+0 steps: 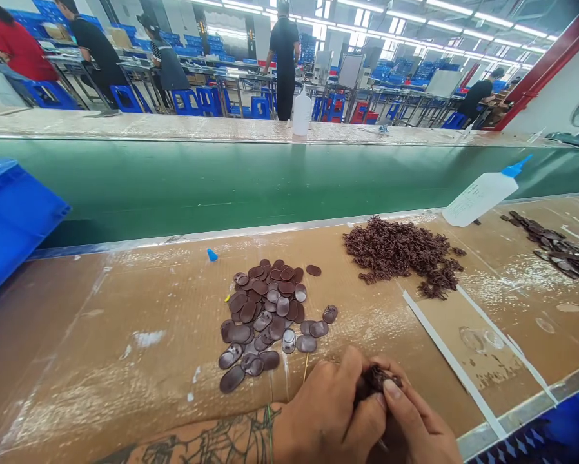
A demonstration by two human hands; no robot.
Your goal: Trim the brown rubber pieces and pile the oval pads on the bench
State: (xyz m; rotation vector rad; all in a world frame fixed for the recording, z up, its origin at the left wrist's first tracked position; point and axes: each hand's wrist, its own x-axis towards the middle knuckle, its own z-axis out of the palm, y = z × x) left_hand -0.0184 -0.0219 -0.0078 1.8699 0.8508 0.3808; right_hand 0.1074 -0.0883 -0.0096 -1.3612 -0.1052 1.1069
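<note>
My left hand (328,406) and my right hand (418,412) are together at the front edge of the work table. Their fingers are closed around a small dark brown lacy piece (377,377), pinched between them and mostly hidden. Left of the hands lies a heap of flat oval brown pieces (258,287), some shiny, some matt. Beyond my right hand is a pile of small tangled dark brown pieces (398,248), similar in colour to the held one.
A bottle with a blue nozzle (483,196) leans at the table's back edge. More brown pieces (555,245) lie far right. A small blue cap (212,255) sits behind the ovals. A blue bin (19,219) stands left, beside a green belt (212,180). Several people work in the background.
</note>
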